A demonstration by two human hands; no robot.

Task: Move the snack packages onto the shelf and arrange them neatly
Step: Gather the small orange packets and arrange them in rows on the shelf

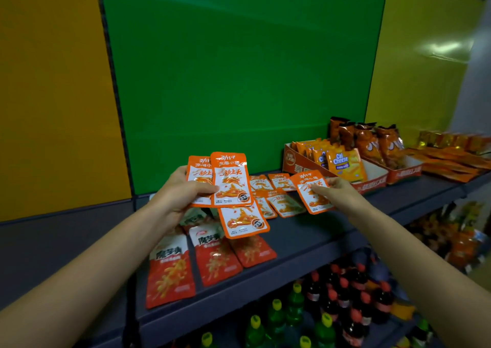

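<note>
Two hands: the left hand and the right hand come in from the lower corners of the frame on bare forearms and are close together near the middle.
Left fingers: curled behind a fan of orange packets, with the thumb pressed on the front. They grip three packets, two upright and one hanging lower, tilted to the right.
Right fingers: closed in a pinch on the right edge of a single orange packet, which is held tilted just right of the centre.
Between the hands: loose orange packets lie flat on the shelf, some overlapping.
Under the left hand: red-and-white packets lie side by side on the same grey shelf, lower left of the centre. A few more are partly hidden by the wrist.
Right of the right hand: a cardboard box with yellow Cal Cheese packs stands on the shelf. Behind it, dark orange bags stand upright.
Background: a green panel fills the upper middle, with a yellow panel at the left and another at the right.
Bottom of the frame: bottles with red caps and with yellow caps stand on a lower level.
</note>
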